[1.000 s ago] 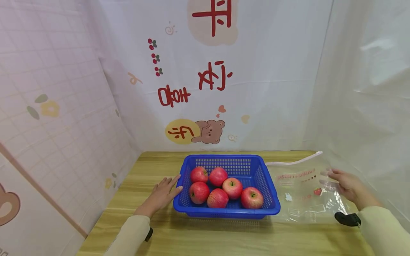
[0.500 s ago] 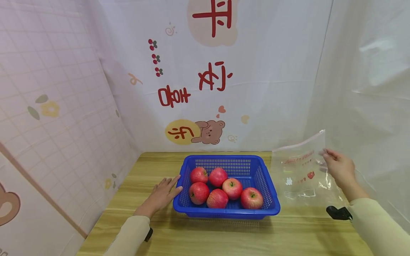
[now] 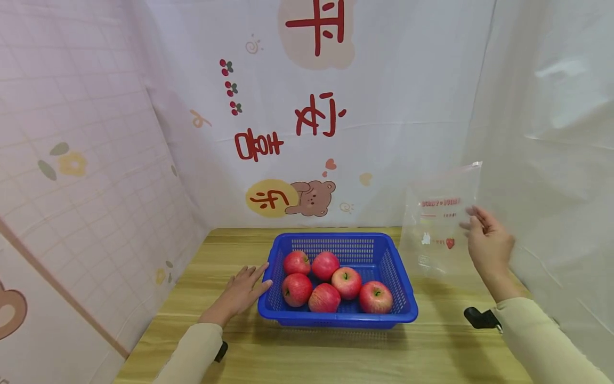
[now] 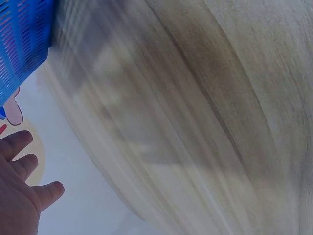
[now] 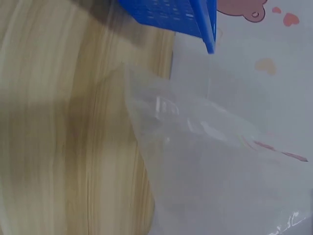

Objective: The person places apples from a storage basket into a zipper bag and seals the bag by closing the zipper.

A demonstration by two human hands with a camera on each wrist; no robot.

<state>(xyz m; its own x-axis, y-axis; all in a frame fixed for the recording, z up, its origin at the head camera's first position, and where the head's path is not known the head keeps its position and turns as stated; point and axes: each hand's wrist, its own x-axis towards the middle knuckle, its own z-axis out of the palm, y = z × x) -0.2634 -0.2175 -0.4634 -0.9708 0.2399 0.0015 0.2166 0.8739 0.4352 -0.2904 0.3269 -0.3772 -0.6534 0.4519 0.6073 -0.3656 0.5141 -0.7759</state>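
Note:
In the head view my right hand (image 3: 490, 248) pinches the side edge of a clear plastic zip bag (image 3: 438, 261), holding it up to the right of the basket. Red lettering, a rabbit and a strawberry are printed on the bag, and a pale slider strip runs along its top. The right wrist view shows the bag's lower part (image 5: 195, 166) hanging over the wood. My left hand (image 3: 241, 294) lies with spread fingers at the left rim of a blue plastic basket (image 3: 336, 319). Several red apples (image 3: 347, 282) lie inside it, mostly towards the left and front.
The wooden table (image 3: 307, 357) carries the basket in its middle. A white printed sheet (image 3: 408, 106) hangs behind, with more sheeting along the left and right sides. A black wrist strap (image 3: 481, 318) sits at my right cuff.
My right hand has raised the zip bag off the table and brought it up and leftwards, so it now hangs upright. The left hand and the basket have stayed in place.

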